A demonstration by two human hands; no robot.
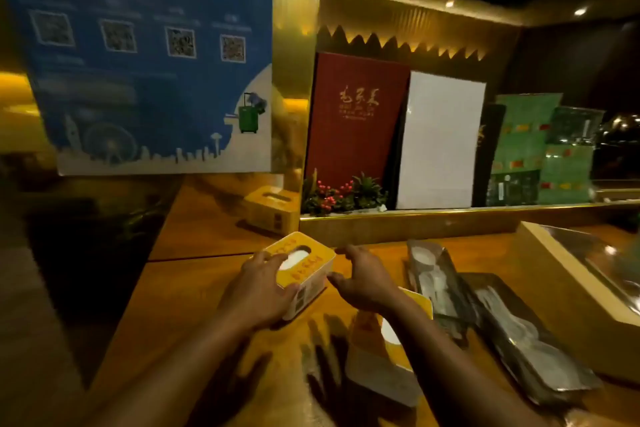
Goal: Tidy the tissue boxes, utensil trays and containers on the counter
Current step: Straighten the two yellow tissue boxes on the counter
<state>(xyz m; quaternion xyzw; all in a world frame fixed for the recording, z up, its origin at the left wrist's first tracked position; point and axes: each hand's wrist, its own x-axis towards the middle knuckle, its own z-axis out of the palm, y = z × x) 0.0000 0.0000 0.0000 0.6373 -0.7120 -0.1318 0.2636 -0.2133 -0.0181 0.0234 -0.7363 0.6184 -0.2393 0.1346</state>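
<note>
A yellow tissue box (308,262) with a white tissue in its oval slot sits on the wooden counter (194,288). My left hand (259,288) grips its near left corner. My right hand (363,279) hovers beside the box's right side with fingers spread, holding nothing. A second yellow tissue box (377,350) lies under my right forearm. A third yellow box (273,208) seems to be a reflection in the golden pillar. Two dark utensil trays (436,281) (526,340) with clear-wrapped utensils lie to the right.
A wooden box with a glossy lid (571,260) stands at the right. Behind a low ledge lean a red menu (353,121), a white board (440,142) and green menus (533,149). A small plant with red berries (343,194) sits there. A blue poster (145,55) hangs left.
</note>
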